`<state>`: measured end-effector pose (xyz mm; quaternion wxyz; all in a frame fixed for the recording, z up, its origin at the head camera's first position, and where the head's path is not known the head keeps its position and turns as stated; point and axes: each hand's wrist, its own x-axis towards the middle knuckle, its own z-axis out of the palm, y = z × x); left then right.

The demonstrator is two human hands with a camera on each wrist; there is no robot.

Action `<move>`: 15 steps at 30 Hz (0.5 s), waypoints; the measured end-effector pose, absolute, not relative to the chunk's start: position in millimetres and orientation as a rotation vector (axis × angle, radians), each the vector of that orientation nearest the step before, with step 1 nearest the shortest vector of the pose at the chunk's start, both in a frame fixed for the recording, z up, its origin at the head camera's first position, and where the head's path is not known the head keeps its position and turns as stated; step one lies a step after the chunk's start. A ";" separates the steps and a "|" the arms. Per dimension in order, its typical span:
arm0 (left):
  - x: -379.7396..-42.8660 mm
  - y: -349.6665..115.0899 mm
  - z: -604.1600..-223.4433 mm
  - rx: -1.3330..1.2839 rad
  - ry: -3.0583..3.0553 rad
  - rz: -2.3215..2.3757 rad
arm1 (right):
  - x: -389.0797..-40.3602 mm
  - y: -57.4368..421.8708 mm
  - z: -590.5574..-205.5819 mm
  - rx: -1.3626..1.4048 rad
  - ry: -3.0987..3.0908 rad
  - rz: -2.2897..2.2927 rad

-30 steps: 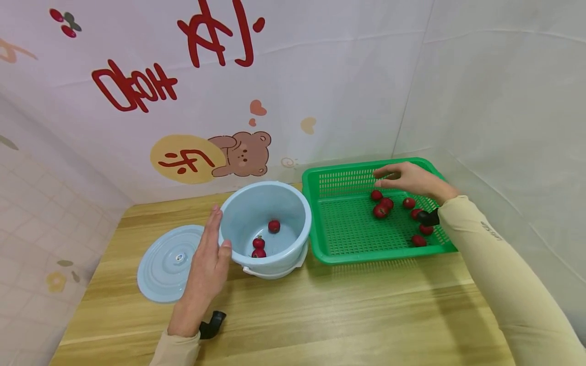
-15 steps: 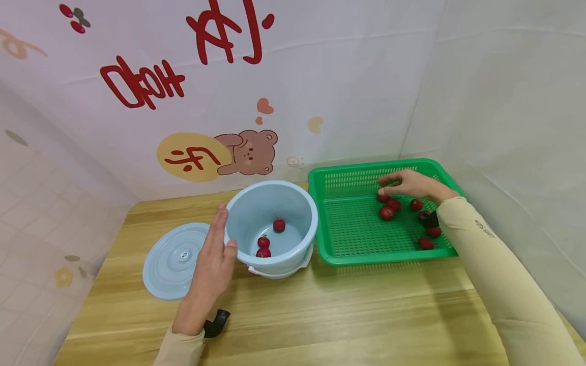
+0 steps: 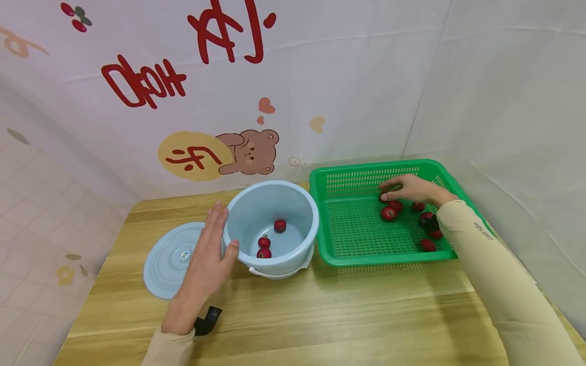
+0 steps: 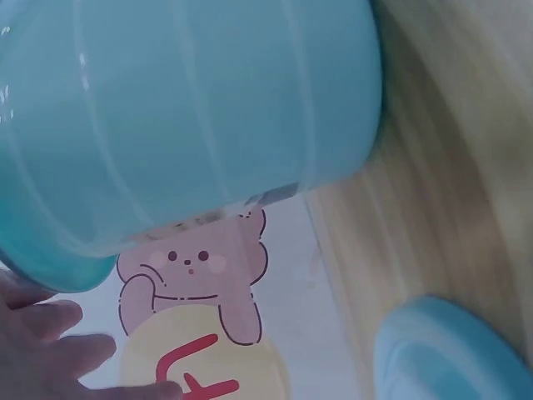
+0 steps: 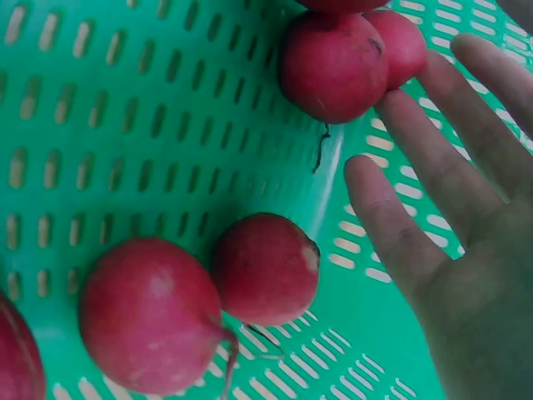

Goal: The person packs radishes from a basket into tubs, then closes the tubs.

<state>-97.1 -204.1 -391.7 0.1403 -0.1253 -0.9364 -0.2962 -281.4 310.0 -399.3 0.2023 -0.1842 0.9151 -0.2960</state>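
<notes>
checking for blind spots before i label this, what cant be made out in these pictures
Head view: the right part of the blue lid, hidden behind the left grip.
Head view: the mark at the lid's centre, too small to read.
Right wrist view: whether the right grip pinches the radish nearest its fingertips; the frame edge cuts off the thumb.
Right wrist view: the lower-left radish, cut off by the left edge.
</notes>
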 end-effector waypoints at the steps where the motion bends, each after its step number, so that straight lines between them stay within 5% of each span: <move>1: -98.0 -204.7 -389.8 -0.367 -2.702 -0.858 | -281.2 309.9 -399.6 -0.511 2.552 -0.834; 15: -109.0 -204.3 -386.8 -0.459 -2.736 -0.872 | -281.5 306.6 -407.4 -0.519 2.549 -0.785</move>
